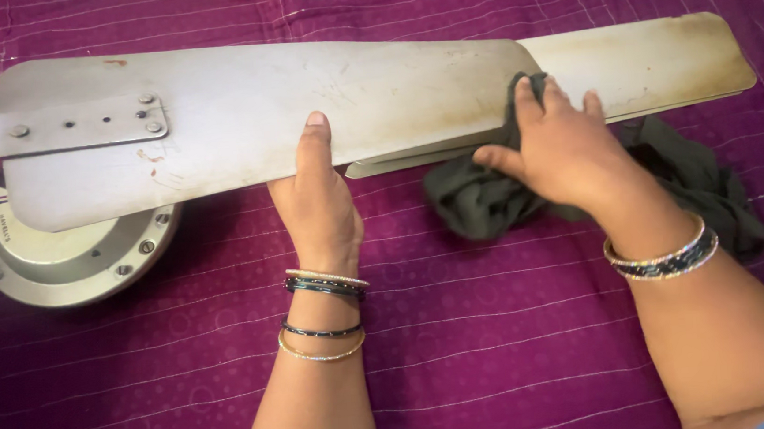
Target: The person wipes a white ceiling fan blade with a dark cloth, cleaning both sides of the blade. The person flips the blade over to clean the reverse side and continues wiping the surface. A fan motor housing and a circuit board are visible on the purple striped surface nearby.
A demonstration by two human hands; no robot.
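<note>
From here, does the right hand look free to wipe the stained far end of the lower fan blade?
Probably yes: the right hand already presses the dark cloth onto the lower fan blade, and nothing lies on it toward its tip.

Bare forearms, bangles at both wrists

Left hand point(315, 205) — gold and dark bangles stacked; right hand point(564, 150) — gold-edged dark bangles.
</note>
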